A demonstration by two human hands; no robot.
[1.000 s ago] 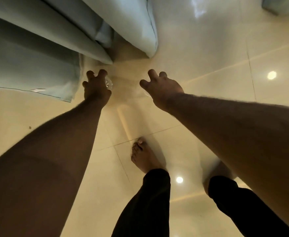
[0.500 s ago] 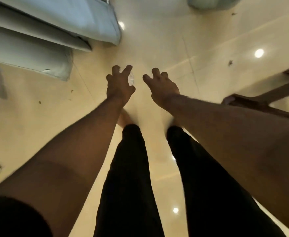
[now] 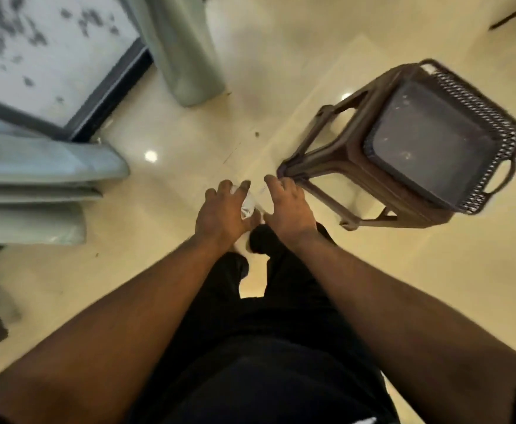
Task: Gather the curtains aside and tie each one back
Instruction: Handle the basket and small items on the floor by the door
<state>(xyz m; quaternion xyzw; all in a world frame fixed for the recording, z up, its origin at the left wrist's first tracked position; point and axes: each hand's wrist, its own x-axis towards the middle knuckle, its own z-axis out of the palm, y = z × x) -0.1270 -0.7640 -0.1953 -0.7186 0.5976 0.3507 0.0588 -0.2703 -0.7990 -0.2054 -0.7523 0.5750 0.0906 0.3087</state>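
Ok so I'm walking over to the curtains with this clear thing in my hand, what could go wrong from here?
1. The brown stool stands close beside your right hand and legs, so you could catch a leg on it.
2. Your left hand holds the small clear item only loosely, so it might slip onto the glossy tile floor.
3. Both curtains still hang untied, and the view is blurred, so misjudging your step seems possible.

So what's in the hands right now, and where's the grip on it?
The left hand holds something small, clear and crinkly, its fingers curled round it; what it is can't be told. The right hand holds nothing.
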